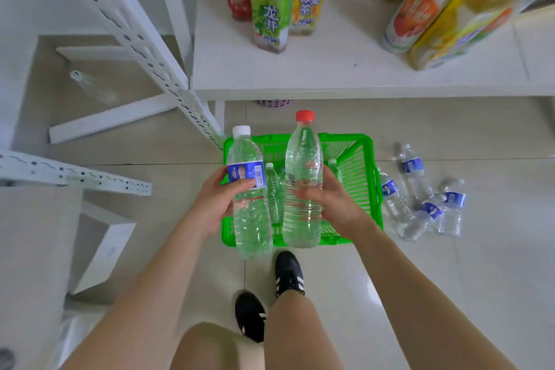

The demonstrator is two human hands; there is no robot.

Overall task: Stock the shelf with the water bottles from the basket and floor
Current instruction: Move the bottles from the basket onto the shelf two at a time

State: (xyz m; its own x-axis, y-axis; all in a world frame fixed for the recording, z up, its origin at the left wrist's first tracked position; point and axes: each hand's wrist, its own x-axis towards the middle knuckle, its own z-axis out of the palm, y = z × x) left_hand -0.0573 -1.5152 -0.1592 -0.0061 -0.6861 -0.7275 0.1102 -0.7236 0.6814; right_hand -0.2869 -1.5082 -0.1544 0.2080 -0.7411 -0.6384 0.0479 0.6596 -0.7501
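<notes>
Stocking at an early stage: two water bottles held above the basket, more left to move.

The white shelf board [345, 75] shows only tea and juice bottles [270, 9]. The green slatted plastic basket [360, 177] holds at least two small clear bottles [273, 189], and several more lie on the floor [417, 189] to its right. The tall red-capped clear bottle [301, 189] and the shorter white-capped, blue-labelled bottle [249, 219] stand near upright over the basket, long axes vertical and caps toward the shelf. The right hand [330, 201] and left hand [216, 204] each wrap their fingers round a bottle's middle.

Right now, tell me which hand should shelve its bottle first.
Right hand, probably: its red-cap bottle rises closer to the shelf, below the bare gap between the drinks. The left hand sits nearer the post.
</notes>
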